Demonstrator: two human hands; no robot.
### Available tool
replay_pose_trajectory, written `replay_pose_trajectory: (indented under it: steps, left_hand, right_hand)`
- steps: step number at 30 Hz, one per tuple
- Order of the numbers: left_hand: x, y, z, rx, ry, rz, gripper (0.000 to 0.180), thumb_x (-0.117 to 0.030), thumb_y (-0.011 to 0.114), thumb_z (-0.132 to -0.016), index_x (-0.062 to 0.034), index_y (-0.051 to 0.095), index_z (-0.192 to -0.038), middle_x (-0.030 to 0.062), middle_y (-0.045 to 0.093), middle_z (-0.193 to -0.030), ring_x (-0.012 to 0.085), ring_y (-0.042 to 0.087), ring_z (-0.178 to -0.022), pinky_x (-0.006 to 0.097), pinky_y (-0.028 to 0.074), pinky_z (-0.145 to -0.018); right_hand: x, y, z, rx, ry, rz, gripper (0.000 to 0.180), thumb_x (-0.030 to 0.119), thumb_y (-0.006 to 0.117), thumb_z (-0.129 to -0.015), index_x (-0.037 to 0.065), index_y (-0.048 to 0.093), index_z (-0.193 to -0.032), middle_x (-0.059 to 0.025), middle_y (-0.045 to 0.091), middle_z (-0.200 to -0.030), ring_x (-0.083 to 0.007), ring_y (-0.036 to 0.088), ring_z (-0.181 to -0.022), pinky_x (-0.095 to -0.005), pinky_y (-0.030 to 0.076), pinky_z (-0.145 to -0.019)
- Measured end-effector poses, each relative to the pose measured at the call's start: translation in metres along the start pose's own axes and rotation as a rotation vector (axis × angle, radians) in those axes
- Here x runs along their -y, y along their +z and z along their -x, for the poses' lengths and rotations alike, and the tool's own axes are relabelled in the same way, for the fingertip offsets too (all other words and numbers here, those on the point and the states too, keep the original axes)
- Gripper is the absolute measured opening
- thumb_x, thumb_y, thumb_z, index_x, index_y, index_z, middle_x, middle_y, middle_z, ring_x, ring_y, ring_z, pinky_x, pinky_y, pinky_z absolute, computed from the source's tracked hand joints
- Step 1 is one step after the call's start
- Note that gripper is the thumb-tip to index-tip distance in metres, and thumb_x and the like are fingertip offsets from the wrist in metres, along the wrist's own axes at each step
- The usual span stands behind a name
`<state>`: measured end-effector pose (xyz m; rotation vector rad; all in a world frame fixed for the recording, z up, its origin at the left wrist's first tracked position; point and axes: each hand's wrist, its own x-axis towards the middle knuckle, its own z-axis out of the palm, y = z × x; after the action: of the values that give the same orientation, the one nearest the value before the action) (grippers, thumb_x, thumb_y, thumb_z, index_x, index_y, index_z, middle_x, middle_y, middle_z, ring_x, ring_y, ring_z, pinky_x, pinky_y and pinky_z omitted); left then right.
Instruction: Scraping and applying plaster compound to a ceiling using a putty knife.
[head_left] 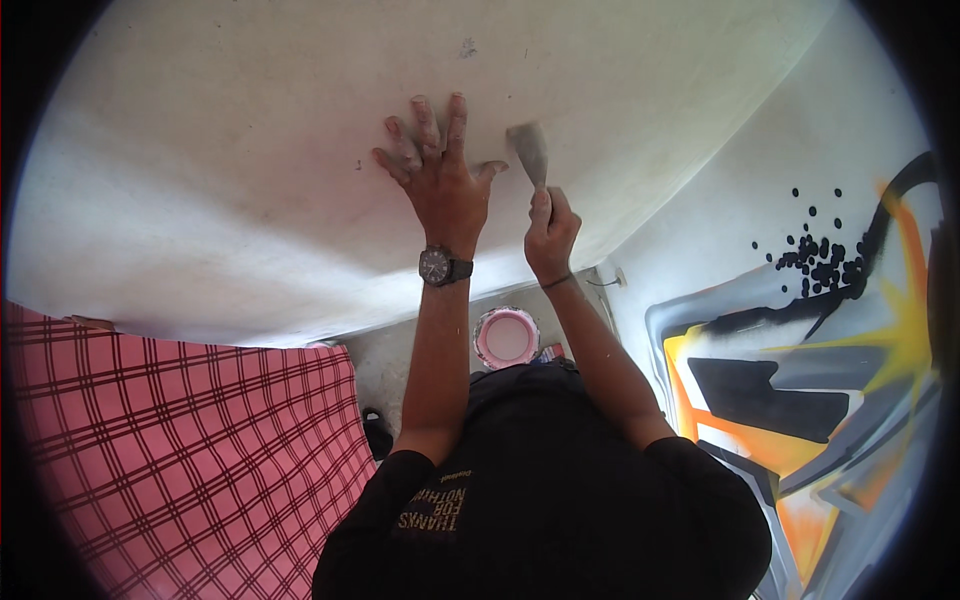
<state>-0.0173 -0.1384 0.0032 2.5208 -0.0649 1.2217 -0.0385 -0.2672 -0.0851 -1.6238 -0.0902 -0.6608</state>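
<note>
My left hand [445, 180] lies flat against the off-white wall [270, 130], fingers spread, with pale dust on the fingertips. A dark watch sits on that wrist. To its right, my right hand [552, 230] is closed around the handle of a putty knife [530, 150]. The grey blade points away from me and is at the wall; it is slightly blurred, and I cannot tell whether its edge touches. Small dark marks [468, 48] dot the wall beyond my fingers.
A bucket [506, 338] with pinkish-white contents stands on the floor below my arms. Pink checked cloth [180, 440] spreads at the left. On the right is a wall painted with a black, orange and yellow mural [800, 390]. A cable [605, 283] shows near the corner.
</note>
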Motion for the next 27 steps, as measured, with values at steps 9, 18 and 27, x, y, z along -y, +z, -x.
replay_pose_trajectory:
  steps: [9,18,27]
  left_hand:
    - [-0.023,0.004,0.002,-0.003,-0.041,-0.031,0.112,-0.038,0.091,-0.058,-0.0305,0.035,-0.154,0.0074,0.02,-0.166,0.0436,0.011,-0.151,0.073,0.008,-0.115]
    - [-0.038,0.012,0.005,0.006,-0.05,-0.021,0.109,-0.034,0.091,-0.059,-0.0318,0.036,-0.154,0.0066,0.021,-0.165,0.0434,0.013,-0.151,0.073,0.006,-0.115]
    - [-0.04,0.0,0.005,0.108,-0.012,-0.08,0.095,-0.034,0.084,-0.071,-0.0265,0.037,-0.153,0.0095,0.018,-0.166,0.0376,0.011,-0.153,0.07,0.004,-0.116]
  right_hand:
    - [-0.008,-0.017,-0.007,0.006,-0.02,0.08,0.018,0.014,0.051,-0.1,0.0,0.06,-0.092,-0.0149,0.054,-0.064,-0.0269,0.056,-0.054,-0.0368,0.044,-0.055]
    - [-0.021,-0.025,-0.004,0.024,0.106,-0.071,0.033,0.021,0.046,-0.106,0.0,0.052,-0.081,-0.0009,0.046,-0.065,-0.0079,0.041,-0.06,-0.0273,0.035,-0.053]
    - [-0.007,-0.021,-0.012,0.049,0.074,-0.151,0.029,0.02,0.046,-0.105,0.0,0.056,-0.087,-0.0035,0.047,-0.062,-0.0099,0.043,-0.056,-0.0293,0.036,-0.052]
